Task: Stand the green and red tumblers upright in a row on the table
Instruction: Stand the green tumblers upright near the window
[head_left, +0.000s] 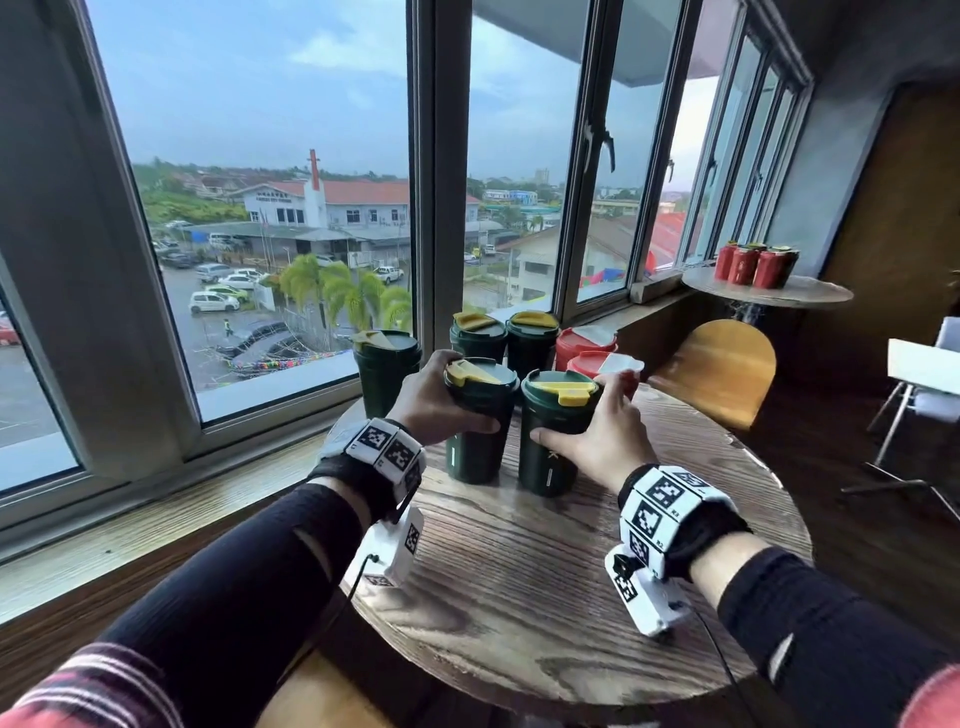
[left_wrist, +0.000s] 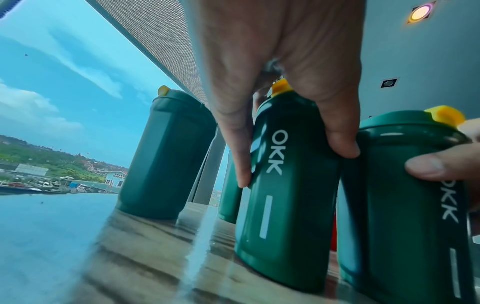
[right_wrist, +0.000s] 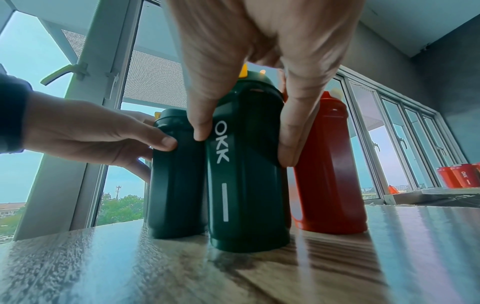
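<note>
Two upright dark-green plastic tumblers with yellow lid tabs stand side by side at frame centre on the round wooden table. The left hand grips the left tumbler; the right hand grips the right tumbler. Three more green tumblers and two red tumblers stand upright behind them, toward the window.

Five dark green tumblers with yellow-flapped lids stood upright at mid-frame. The front pair, the left green tumbler and the right green tumbler, sat side by side, "OKK" printed down each. Three more green tumblers stood behind, and two red tumblers stood at right.
</note>
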